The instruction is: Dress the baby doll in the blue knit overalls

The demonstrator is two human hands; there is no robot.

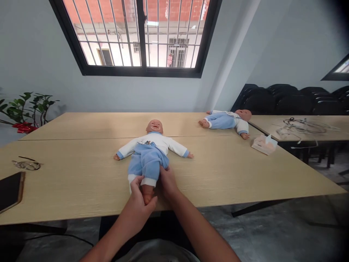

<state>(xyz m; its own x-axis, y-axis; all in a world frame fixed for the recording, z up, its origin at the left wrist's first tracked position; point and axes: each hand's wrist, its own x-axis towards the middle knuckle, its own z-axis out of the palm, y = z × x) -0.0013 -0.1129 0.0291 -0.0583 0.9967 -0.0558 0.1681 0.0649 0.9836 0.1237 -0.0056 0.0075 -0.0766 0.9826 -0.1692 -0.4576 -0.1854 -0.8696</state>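
A baby doll point(152, 153) lies on its back near the table's front edge, head toward the window and arms spread wide. It wears a white top with blue cuffs and light blue trousers point(148, 163) with white hems. My left hand point(140, 200) is closed around the lower leg and bare foot point(148, 193) nearest the middle; the doll's other foot is hidden behind this hand. On the doll's right-hand side in view, my right hand point(168, 182) grips the trousers by the thigh, its fingertips partly hidden by the cloth.
A second, similarly dressed doll point(225, 119) lies at the back right, beside a tissue box point(264, 144). Glasses point(27, 165) and a dark tablet or phone point(11, 191) lie at left. Tangled cables point(302, 126) cover part of another table. A potted plant point(25, 109) stands far left.
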